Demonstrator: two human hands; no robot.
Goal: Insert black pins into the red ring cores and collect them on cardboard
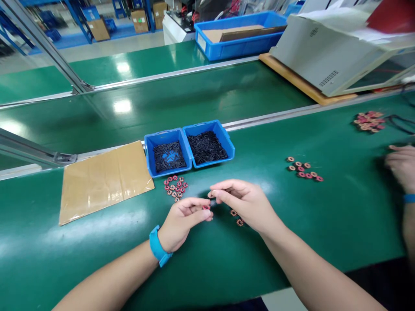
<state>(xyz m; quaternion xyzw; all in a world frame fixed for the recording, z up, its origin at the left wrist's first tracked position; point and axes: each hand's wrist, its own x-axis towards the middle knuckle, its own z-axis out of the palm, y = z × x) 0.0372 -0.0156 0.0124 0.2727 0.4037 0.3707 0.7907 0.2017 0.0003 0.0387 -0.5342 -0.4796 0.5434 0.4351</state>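
Observation:
My left hand (184, 218), with a blue band at the wrist, pinches a small red toothed ring (206, 207) between thumb and fingers. Just above and to the right, my right hand (243, 201) has its thumb and index finger closed on something small and dark, too tiny to make out. The fingertips of both hands are close together. Two copper-coloured rings (240, 222) lie on the green table under my right hand. Behind my left hand is a group of red and copper rings (175, 187). Two blue bins (189, 167) beyond them hold thin black pieces.
Brown cardboard (105, 181) lies at the left. More rings (301, 169) sit to the right, with another pile (369, 122) farther off. Another person's hand (403, 166) rests at the right edge. A metal rail (275, 117) runs behind the bins; a grey machine (317, 56) stands beyond.

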